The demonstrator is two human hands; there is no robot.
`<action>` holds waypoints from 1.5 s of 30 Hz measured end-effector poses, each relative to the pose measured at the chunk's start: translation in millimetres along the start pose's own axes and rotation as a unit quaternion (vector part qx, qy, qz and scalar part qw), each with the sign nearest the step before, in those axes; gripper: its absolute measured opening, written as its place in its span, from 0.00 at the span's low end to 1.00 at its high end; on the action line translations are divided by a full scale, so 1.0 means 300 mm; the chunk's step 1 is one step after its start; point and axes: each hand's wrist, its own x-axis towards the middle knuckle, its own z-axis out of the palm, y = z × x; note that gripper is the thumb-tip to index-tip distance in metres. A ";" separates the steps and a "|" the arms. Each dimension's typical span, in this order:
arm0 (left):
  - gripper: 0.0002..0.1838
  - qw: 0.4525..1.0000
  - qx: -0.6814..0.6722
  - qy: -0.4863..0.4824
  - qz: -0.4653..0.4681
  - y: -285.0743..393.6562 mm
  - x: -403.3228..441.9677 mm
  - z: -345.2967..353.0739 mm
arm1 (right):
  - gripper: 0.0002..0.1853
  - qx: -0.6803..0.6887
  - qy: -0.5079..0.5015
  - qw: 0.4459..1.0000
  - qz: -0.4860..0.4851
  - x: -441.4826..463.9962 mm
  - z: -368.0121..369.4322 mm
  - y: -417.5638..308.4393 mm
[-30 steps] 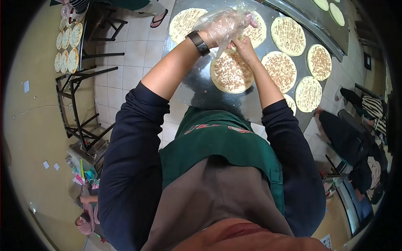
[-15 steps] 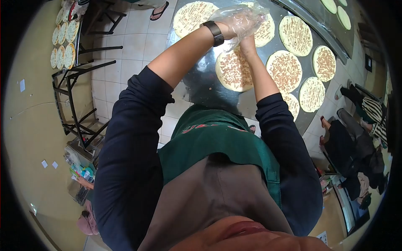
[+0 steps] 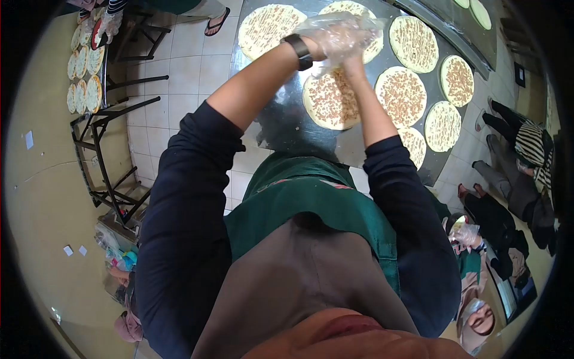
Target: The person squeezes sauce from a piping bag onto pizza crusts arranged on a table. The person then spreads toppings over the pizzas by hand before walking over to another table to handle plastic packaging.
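My left hand [image 3: 327,43] and my right hand [image 3: 357,43] meet over the metal table [image 3: 281,116], wrapped in clear, crinkled plastic gloves. The plastic and the overlap hide their fingers, so I cannot tell how they are closed. A dark watch [image 3: 301,51] sits on my left wrist. Just below the hands lies a round, brown-speckled flatbread [image 3: 326,102], partly behind my right forearm. Another flatbread [image 3: 269,27] is beside my left hand, and one more [image 3: 350,11] lies partly behind both hands. Several similar flatbreads [image 3: 400,99] cover the table's right side.
A metal-edged surface with more pale rounds [image 3: 480,15] borders the table at upper right. At far left, topped rounds [image 3: 94,93] lie on a black-legged table [image 3: 107,110]. Co-workers stand around, including one gloved hand [image 3: 109,25] there and one person [image 3: 472,281] at lower right.
My hands stay together in the plastic and shift only slightly. The view has moved a little. A co-worker has come into view at lower right, and another's gloved hand shows more at upper left.
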 end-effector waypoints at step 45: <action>0.22 0.985 0.132 -0.098 0.043 0.150 -0.037 0.028 | 0.19 -0.126 -0.079 0.988 0.047 -0.079 -0.147 -0.089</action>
